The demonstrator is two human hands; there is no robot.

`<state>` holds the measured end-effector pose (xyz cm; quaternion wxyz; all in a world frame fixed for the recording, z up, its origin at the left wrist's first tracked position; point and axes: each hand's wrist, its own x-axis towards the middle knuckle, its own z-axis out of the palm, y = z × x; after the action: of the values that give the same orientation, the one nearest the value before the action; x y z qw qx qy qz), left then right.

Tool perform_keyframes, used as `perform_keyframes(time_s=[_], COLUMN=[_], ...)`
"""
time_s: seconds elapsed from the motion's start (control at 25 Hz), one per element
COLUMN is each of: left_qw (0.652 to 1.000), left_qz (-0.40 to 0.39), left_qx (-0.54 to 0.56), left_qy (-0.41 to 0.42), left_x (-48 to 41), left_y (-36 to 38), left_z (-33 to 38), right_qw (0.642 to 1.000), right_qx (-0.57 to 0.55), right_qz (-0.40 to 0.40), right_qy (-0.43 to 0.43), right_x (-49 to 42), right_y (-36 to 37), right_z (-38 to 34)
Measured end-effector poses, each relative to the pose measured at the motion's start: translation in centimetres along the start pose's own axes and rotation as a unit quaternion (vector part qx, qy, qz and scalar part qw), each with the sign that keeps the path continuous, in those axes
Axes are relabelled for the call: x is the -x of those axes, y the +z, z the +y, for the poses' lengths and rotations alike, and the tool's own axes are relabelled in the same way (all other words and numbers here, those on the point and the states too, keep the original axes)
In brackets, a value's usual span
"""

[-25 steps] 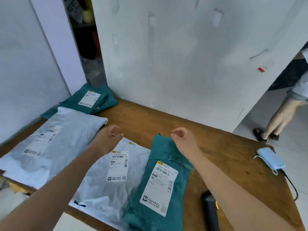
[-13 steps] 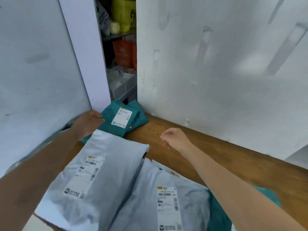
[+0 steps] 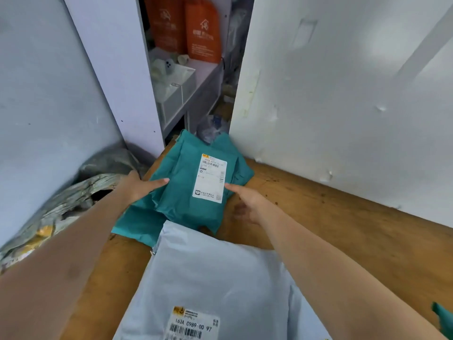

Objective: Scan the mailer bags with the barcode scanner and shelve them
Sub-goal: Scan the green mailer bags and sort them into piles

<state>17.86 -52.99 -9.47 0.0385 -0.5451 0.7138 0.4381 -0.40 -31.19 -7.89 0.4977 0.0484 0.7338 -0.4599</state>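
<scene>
The teal mailer bag [image 3: 181, 192] lies in the centre of the frame, at the far left corner of the wooden worktop [image 3: 331, 217], white label [image 3: 210, 179] facing up. Its far end reaches the narrow gap between two white panels [image 3: 343, 94]. Its near end is overlapped by a grey mailer bag [image 3: 215, 278] in the lower centre. Bare wood runs from the teal bag's right side to the right-hand panel. The worktop's left edge drops off beside crumpled silvery wrapping [image 3: 73, 200].

The left hand [image 3: 142, 187] rests flat on the bag's left side with its fingers straight. The right hand [image 3: 247, 202] reaches in with its fingers stretched out, one tip touching the bag at the label's lower right corner; it grips nothing.

In the gap, upper centre, a shelf [image 3: 208, 69] carries two upright orange bags [image 3: 202, 33] and a clear box [image 3: 176, 94] whose pale contents are too blurred to name
</scene>
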Motion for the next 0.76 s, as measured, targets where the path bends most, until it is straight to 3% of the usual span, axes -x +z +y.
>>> perform_keyframes(time_s=[0.12, 0.28, 0.48, 0.76], left_qw=[0.995, 0.961, 0.935, 0.912], left_qz=[-0.058, -0.153, -0.194, -0.164], left_qx=[0.086, 0.219, 0.293, 0.355], left_qy=[0.003, 0.068, 0.044, 0.122], left_x=[0.5, -0.5, -0.8, 2.8], left_y=[1.3, 3.0, 3.8, 4.2], left_z=[1.6, 3.4, 4.9, 8.9], right_qw=[0.998, 0.988, 0.982, 0.966], right_qx=[-0.061, -0.152, -0.181, -0.216], right_qz=[-0.017, -0.021, -0.042, -0.107], right_qy=[0.018, 0.002, -0.026, -0.097], right_x=[-3.1, -5.3, -6.5, -3.1], right_y=[1.9, 3.9, 5.3, 3.6], right_z=[-0.1, -1.2, -0.9, -2.6])
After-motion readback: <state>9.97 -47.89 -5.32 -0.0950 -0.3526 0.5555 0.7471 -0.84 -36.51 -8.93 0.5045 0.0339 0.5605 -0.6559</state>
